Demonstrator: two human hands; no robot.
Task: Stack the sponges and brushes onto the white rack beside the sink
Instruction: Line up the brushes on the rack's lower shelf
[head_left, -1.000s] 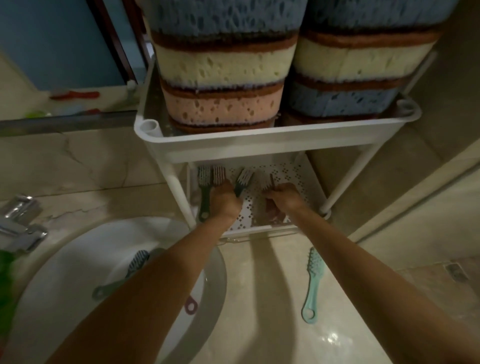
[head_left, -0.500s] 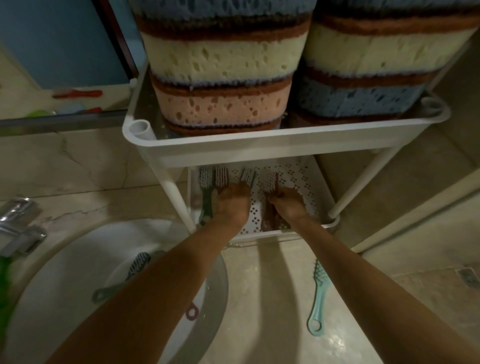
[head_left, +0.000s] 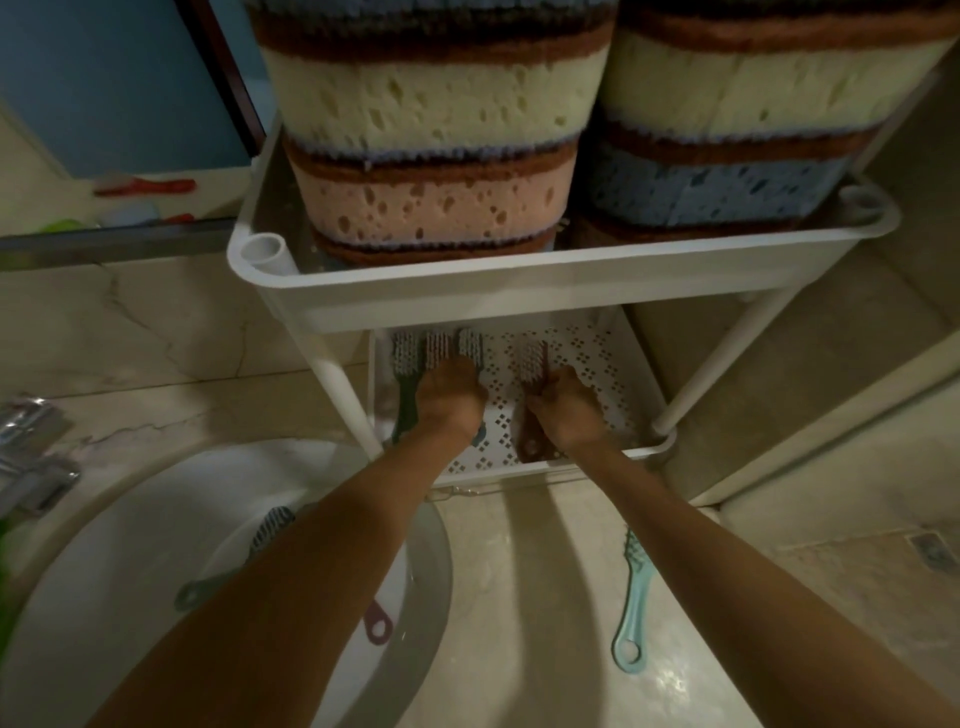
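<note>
Near: round sink (head_left: 130, 571) at lower left. A grey brush (head_left: 270, 527) lies in it, and a red handle loop (head_left: 378, 626) shows past the left forearm. Teal brush (head_left: 631, 592) flat on the marble surface (head_left: 519, 597), right of the sink and well apart from the rack. All three are yet to be shelved.

Middle: both hands are on the perforated lower shelf (head_left: 608, 364) of the white rack.
- Left hand (head_left: 449, 402): fingers curled down over the handle of the blue-handled brush (head_left: 470, 345), last in a row with a pink-backed brush (head_left: 439, 351) and a dark green brush (head_left: 405, 364). The heads sit side by side, bristles up.
- Right hand (head_left: 569, 410): fingers and thumb pinch the handle of the brown brush (head_left: 532, 364), which lies apart from the row.

Step, as judged: lining up brushes. Slide the brown one left until it sits parallel beside the blue-handled one, heads level, handles toward the front lip. Keep knuckles low, as the upper tray rim (head_left: 519, 291) overhangs.

Far: two sponge stacks (head_left: 431, 119) (head_left: 727, 104) fill the upper tray.
</note>
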